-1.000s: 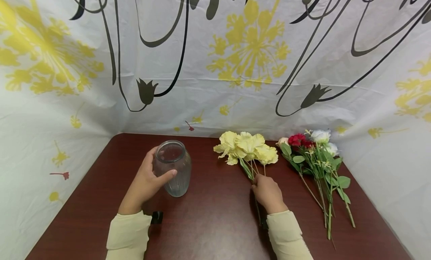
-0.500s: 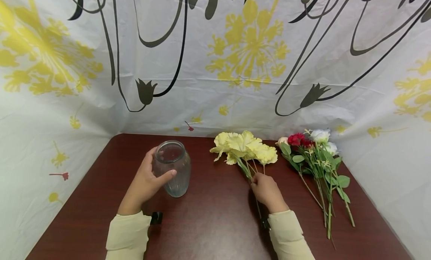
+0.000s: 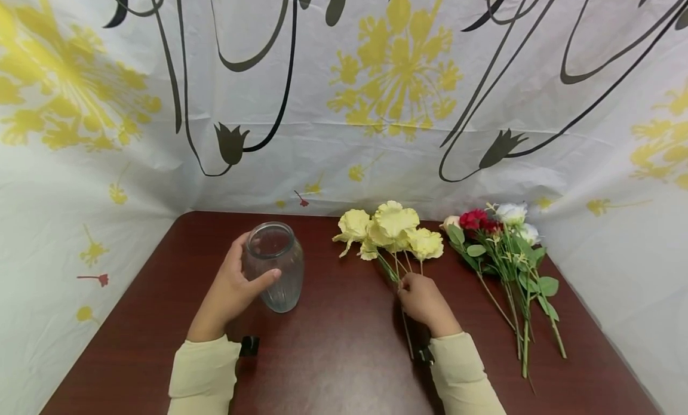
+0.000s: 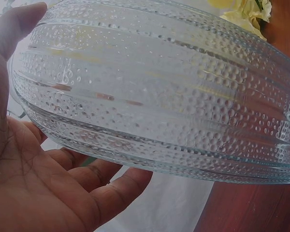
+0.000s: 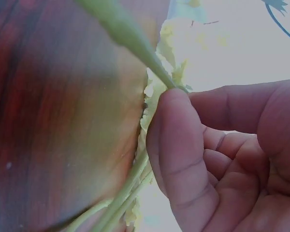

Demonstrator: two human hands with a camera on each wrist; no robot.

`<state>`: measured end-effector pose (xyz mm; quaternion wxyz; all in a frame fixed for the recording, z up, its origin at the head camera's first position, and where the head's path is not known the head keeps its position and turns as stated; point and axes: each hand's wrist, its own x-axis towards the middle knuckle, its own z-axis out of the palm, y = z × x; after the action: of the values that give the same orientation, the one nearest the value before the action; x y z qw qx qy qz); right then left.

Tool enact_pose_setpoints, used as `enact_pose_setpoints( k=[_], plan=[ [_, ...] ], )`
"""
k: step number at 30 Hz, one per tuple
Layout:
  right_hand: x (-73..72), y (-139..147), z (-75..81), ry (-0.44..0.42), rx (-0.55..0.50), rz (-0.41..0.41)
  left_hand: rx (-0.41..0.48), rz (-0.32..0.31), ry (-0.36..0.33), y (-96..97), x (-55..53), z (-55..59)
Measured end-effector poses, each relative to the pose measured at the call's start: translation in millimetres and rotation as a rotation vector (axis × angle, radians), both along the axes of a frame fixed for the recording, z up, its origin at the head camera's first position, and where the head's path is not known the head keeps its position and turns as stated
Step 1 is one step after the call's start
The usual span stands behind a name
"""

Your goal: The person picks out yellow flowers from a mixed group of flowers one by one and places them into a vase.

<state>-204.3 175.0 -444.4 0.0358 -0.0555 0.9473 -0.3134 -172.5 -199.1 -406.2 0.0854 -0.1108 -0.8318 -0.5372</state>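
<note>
My left hand [image 3: 228,292] holds a ribbed clear glass vase [image 3: 283,280] upright at the left, thumb on the near side and fingers round the far side. Dimpled bands cover the vase's wall in the left wrist view, where the fingers [image 4: 113,193] curve along it. My right hand [image 3: 427,304] pinches the green stem [image 5: 130,41] of a yellow flower [image 3: 395,218] between thumb and fingertips. Other yellow flowers [image 3: 427,243] lie beside it, their stems [image 5: 118,205] below the hand in the right wrist view.
A bunch of red, white and peach flowers [image 3: 510,260] with green stems lies on the right of the dark red-brown table [image 3: 333,343]. A white curtain [image 3: 301,164] with printed flowers hangs behind the table and along both sides.
The pinched yellow flower has risen slightly and its bloom has shifted, standing apart from the others. My right hand has moved very little; my left hand and the vase stay in place.
</note>
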Motion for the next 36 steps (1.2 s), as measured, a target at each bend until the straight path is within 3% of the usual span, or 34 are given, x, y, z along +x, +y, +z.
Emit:
enact_pose_setpoints(
  k=[4,14,26,36],
  plan=[
    [-0.2,-0.8,2.2,-0.027,-0.023,0.002,0.004,-0.001,0.0,0.0,0.1,0.3],
    [0.0,0.0,11.3,0.006,-0.09,0.001,0.005,0.002,-0.009,-0.1,-0.7,0.7],
    [4.6,-3.0,19.7,-0.003,-0.463,-0.035,0.009,-0.003,-0.01,0.6,-0.6,-1.7],
    [4.7,-2.1,27.8,0.08,-0.528,-0.016,0.007,-0.002,0.002,0.9,-0.3,-1.3]
  ],
)
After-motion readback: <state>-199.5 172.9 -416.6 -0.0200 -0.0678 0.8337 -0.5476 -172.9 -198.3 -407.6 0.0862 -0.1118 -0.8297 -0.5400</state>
